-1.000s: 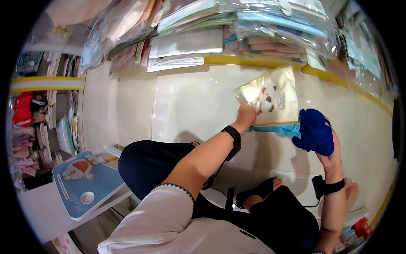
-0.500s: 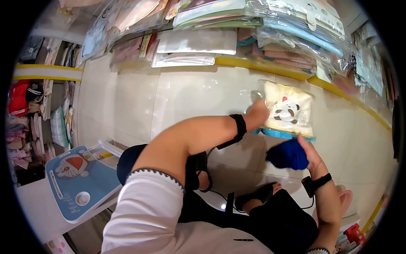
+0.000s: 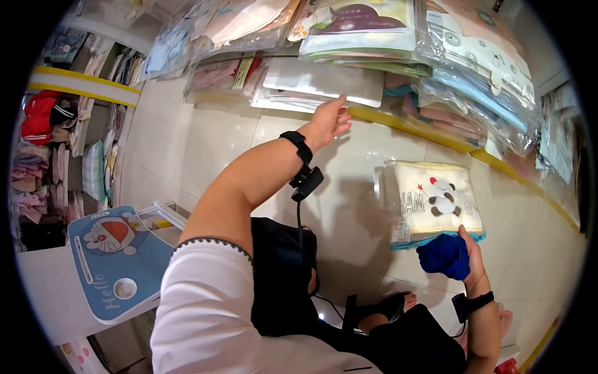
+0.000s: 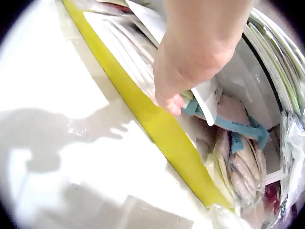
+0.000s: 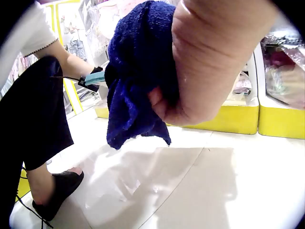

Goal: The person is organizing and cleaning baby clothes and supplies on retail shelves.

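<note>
My left hand (image 3: 330, 118) reaches up to the low shelf with its fingers stretched out. In the left wrist view its fingertips (image 4: 171, 101) touch the corner of a flat white packet (image 4: 207, 98) in the stack, seen in the head view as the same white packet (image 3: 324, 81). My right hand (image 3: 467, 255) grips a bunched dark blue cloth (image 3: 443, 255), which the right wrist view shows hanging from the fist as the blue cloth (image 5: 138, 76). A cream packet with a panda print (image 3: 433, 202) sits over the floor tiles just above that hand. I cannot tell whether the hand touches it.
A yellow shelf edge (image 3: 405, 121) runs under stacks of bagged textiles (image 3: 479, 56). A blue cartoon board (image 3: 118, 262) leans at the lower left, with clothes racks (image 3: 43, 156) behind it. My sandalled foot (image 3: 380, 308) rests on the glossy floor (image 5: 214, 181).
My left hand let go of the panda packet and rose to the shelf stack. My right hand with the blue cloth dropped lower, under the packet.
</note>
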Available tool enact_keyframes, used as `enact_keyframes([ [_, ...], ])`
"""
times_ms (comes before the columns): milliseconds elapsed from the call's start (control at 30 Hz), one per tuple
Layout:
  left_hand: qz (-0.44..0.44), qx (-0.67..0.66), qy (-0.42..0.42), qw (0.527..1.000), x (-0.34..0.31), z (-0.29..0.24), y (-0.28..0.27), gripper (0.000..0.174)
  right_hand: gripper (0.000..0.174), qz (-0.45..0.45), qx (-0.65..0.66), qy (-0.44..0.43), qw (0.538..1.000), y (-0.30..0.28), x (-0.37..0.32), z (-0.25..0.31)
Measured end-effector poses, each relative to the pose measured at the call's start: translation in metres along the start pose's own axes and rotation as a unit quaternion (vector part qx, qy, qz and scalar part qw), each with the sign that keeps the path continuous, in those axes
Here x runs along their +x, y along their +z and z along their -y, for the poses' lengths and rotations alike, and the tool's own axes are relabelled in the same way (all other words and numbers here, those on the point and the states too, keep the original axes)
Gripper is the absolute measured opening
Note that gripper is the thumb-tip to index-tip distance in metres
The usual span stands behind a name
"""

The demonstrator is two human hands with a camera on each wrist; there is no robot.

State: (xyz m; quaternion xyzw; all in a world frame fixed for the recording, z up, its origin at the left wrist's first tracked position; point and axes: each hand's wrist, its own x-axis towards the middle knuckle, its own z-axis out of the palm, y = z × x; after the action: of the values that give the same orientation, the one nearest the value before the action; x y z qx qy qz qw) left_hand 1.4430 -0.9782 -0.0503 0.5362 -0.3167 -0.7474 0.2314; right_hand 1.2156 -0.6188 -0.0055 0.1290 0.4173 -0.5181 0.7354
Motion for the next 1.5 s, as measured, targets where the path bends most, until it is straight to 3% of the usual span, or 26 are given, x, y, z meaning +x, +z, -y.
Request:
enact_keyframes([
  [100,0.002,-0.018,0.051,0.999,0.021,-0.001,0.006,0.041,0.054,-0.014,0.022,0.0,1.0,0.003,-0.001,-0.002],
  [200,-0.051,-0.056,0.068,0.995,0.035,-0.007,0.009,0.032,0.053,-0.007,0.028,-0.005,1.0,0.005,-0.002,-0.003],
  [300,-0.036,-0.103,0.108,0.988,0.038,-0.018,0.01,0.024,0.052,-0.016,0.033,-0.022,0.999,0.011,-0.002,-0.006],
  [533,-0.076,-0.078,0.166,0.98,0.025,-0.031,0.0,0.015,0.051,-0.022,0.033,-0.008,0.999,-0.004,0.002,-0.009],
  [667,-0.081,-0.108,0.121,0.983,0.013,-0.023,-0.02,0.016,0.05,-0.004,0.034,0.004,0.999,-0.006,0.004,-0.006],
  [767,-0.012,-0.313,0.14,0.939,-0.009,0.003,-0.018,0.029,0.047,0.012,0.03,-0.011,0.999,-0.009,0.009,-0.005],
  [867,0.081,-0.359,0.09,0.925,-0.041,0.04,-0.007,0.045,0.045,-0.022,0.027,-0.044,0.998,0.019,0.005,-0.002],
  [1000,0.076,-0.286,0.075,0.952,-0.04,0.058,0.009,0.05,0.045,-0.008,-0.028,-0.041,0.999,0.004,-0.001,0.002],
  [1100,0.059,-0.202,0.099,0.973,-0.017,0.055,0.011,0.043,0.045,-0.01,-0.017,-0.042,0.999,-0.007,-0.004,-0.002],
  [1333,-0.067,-0.252,0.112,0.959,-0.028,0.096,0.038,0.027,0.042,-0.032,-0.017,-0.063,0.997,-0.028,-0.008,-0.01],
  [1367,-0.119,-0.265,0.112,0.95,-0.036,0.108,0.049,0.024,0.042,-0.035,-0.025,-0.065,0.997,-0.032,-0.009,-0.01],
  [1400,-0.134,-0.278,0.075,0.948,-0.046,0.119,0.056,0.023,0.042,-0.046,-0.028,-0.077,0.996,-0.035,-0.009,-0.01],
  [1500,-0.067,-0.306,0.102,0.944,-0.073,0.161,0.066,0.032,0.041,-0.062,-0.041,-0.094,0.993,-0.047,-0.009,-0.008],
])
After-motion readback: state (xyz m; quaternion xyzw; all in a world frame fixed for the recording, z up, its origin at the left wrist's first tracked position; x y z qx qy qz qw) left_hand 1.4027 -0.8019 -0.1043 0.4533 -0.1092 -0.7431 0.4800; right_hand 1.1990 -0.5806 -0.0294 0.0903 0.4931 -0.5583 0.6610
